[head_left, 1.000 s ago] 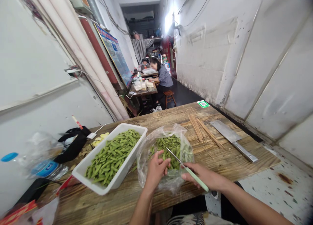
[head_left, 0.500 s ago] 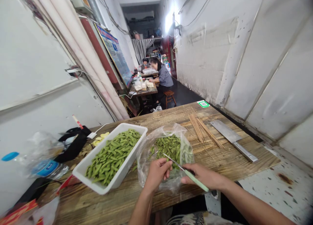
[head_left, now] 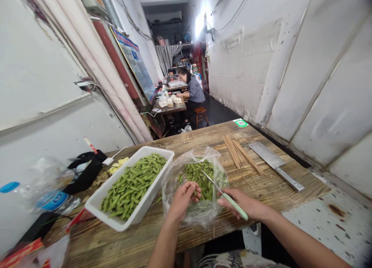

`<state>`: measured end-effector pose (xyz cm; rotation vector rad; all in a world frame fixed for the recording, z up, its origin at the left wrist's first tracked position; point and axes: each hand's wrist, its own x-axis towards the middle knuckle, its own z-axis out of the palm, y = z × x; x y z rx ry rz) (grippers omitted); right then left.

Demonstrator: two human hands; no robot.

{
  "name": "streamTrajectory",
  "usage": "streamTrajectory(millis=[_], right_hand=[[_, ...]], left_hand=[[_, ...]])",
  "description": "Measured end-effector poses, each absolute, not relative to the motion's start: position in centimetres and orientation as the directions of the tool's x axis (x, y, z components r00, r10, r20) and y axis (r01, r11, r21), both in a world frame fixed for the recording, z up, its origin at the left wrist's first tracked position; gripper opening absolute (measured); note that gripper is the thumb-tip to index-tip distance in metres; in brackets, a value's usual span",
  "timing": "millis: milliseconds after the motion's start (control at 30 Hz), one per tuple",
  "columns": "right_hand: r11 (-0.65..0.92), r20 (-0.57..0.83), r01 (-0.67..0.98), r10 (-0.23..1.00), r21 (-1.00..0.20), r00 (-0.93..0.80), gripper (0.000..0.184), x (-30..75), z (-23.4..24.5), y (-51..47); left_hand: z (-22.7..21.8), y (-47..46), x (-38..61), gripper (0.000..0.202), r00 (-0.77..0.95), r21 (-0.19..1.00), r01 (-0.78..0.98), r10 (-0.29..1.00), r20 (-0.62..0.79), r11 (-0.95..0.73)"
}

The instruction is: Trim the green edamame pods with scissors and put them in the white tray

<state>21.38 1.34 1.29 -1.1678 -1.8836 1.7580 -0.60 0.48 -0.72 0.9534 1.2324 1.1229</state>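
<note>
A clear plastic bag [head_left: 174,175] of green soybean pods lies open on the wooden table [head_left: 261,190] in front of me. My left hand [head_left: 183,200] rests at the bag's near side, fingers pinched on a green pod [head_left: 192,185]. My right hand [head_left: 247,206] is closed round the pale green handle of a small knife [head_left: 223,193], its thin blade pointing up-left over the pods, a little right of the left hand. A white rectangular tray [head_left: 142,210] heaped with pods stands just left of the bag.
A bundle of bamboo skewers [head_left: 242,155] and a steel cleaver [head_left: 276,165] lie at the right of the table. A water bottle [head_left: 43,200], black bag [head_left: 84,171] and wrappers crowd the left end. A person sits at another table [head_left: 170,109] far down the corridor.
My left hand has drawn slightly back toward me with a pod in its fingers. The knife blade has shifted right, away from the left hand, and tilted more upright.
</note>
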Motion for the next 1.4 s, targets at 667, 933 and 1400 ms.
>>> streamTrajectory(millis=[667, 933, 1400], right_hand=[[-0.140, -0.309, 0.329, 0.780, -0.934, -0.545, 0.048, 22.3, -0.1, 1.4], [-0.090, -0.303, 0.368, 0.758, -0.926, -0.577, 0.048, 21.3, 0.8, 1.3], [-0.155, -0.323, 0.307, 0.704, -0.939, -0.633, 0.045, 20.5, 0.5, 0.8]], left_hand=[[-2.4, 3.5, 1.1, 0.023, -0.152, 0.976, 0.164, 0.981, -0.121, 0.146], [-0.8, 1.6, 0.8, 0.036, -0.121, 0.970, -0.022, 0.963, -0.242, 0.241], [-0.7, 0.7, 0.9, 0.036, 0.039, 0.935, -0.176, 0.951, -0.307, 0.308]])
